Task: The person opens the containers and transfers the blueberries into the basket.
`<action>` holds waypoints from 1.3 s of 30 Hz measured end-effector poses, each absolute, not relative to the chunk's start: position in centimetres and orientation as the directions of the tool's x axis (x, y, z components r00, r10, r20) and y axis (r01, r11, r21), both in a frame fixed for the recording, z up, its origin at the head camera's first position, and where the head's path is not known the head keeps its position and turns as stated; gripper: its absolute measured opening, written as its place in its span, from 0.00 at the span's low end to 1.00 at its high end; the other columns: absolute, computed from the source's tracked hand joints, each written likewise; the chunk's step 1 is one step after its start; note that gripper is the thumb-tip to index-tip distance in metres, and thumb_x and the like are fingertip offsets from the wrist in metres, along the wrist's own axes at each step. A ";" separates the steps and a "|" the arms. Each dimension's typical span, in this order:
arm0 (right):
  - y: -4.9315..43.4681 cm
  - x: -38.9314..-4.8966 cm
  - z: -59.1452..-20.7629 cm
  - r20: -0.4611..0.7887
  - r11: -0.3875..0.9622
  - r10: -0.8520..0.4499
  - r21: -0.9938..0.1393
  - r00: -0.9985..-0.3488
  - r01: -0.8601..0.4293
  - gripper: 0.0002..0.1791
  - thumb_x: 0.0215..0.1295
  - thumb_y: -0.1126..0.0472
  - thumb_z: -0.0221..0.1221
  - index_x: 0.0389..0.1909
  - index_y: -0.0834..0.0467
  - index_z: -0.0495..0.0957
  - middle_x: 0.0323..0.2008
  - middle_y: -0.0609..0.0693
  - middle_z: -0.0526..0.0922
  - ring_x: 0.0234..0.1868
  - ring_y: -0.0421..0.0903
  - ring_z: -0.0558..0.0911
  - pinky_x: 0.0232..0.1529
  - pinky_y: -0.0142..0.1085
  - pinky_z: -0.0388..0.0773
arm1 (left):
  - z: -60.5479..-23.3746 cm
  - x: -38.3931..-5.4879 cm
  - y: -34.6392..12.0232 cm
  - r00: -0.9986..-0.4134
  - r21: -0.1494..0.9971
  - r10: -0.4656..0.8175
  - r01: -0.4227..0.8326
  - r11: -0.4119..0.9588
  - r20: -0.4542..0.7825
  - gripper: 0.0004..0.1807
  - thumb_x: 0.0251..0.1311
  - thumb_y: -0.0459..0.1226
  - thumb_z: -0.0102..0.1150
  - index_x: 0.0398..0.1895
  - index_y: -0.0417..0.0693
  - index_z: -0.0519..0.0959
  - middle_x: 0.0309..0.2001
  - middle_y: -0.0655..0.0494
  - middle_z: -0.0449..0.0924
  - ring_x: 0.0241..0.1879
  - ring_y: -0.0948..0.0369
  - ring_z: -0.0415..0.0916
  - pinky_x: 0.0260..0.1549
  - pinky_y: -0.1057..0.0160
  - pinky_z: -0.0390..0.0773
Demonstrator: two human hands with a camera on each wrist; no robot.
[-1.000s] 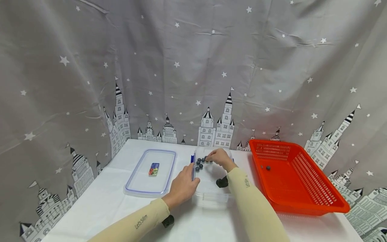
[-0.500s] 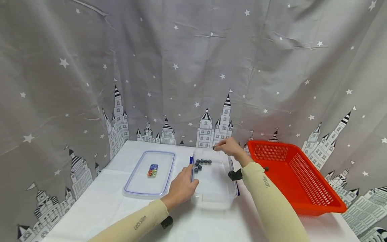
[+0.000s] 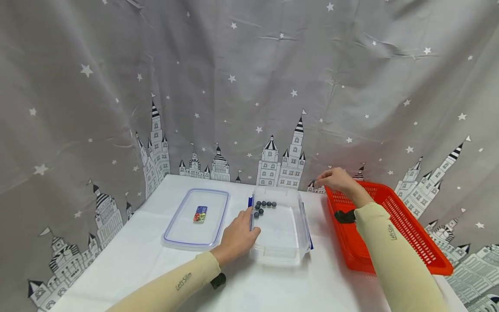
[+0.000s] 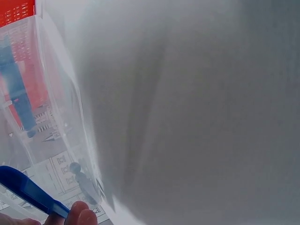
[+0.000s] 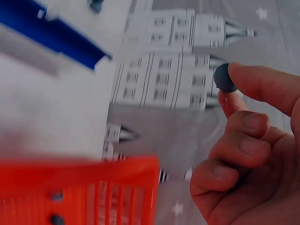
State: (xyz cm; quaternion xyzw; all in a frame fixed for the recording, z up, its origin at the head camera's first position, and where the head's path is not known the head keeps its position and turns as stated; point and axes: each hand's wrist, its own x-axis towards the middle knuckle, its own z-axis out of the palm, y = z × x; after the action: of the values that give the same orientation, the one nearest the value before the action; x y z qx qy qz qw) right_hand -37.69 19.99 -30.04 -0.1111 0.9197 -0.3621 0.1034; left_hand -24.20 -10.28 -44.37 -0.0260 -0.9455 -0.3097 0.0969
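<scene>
My right hand (image 3: 339, 180) is raised above the back left corner of the red basket (image 3: 438, 262). Between thumb and index finger it pinches a round, dark blue blueberry (image 5: 224, 78), while the other fingers curl in. With my left hand (image 3: 238, 237) I grip the left wall of a clear plastic container (image 3: 278, 261), near its blue latch (image 4: 30, 192). Several blueberries (image 3: 269, 204) lie in the back left part of this container. Through the basket's slots in the right wrist view, dark round spots (image 5: 57, 219) show, blurred.
A clear lid (image 3: 185, 232) with a blue seal and a colourful label lies flat on the left of the white table (image 3: 132, 268). Behind the table hangs a grey curtain (image 3: 218, 56) printed with castles and stars. The basket stands close to the container's right side.
My right hand has lifted a blueberry out of the container and carried it right, up to the basket's back left corner. The left hand stays on the container's wall.
</scene>
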 end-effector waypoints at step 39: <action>36.7 -36.0 -38.5 -0.280 0.849 -0.120 -0.526 -0.953 0.048 0.21 0.61 0.58 0.64 0.11 0.53 0.68 0.11 0.43 0.65 0.14 0.40 0.66 0.19 0.31 0.67 | -44.5 -23.8 -10.1 -0.980 0.596 -0.001 0.120 0.794 0.199 0.41 0.62 0.47 0.54 0.76 0.39 0.59 0.64 0.44 0.72 0.57 0.48 0.77 0.56 0.47 0.77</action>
State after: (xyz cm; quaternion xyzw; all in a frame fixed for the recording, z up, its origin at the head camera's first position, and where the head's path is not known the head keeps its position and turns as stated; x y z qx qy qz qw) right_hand -35.98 36.73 -38.51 -0.0191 0.9493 -0.2742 0.1528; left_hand -23.76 -10.10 -44.48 -0.0316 -0.9423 -0.3195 0.0947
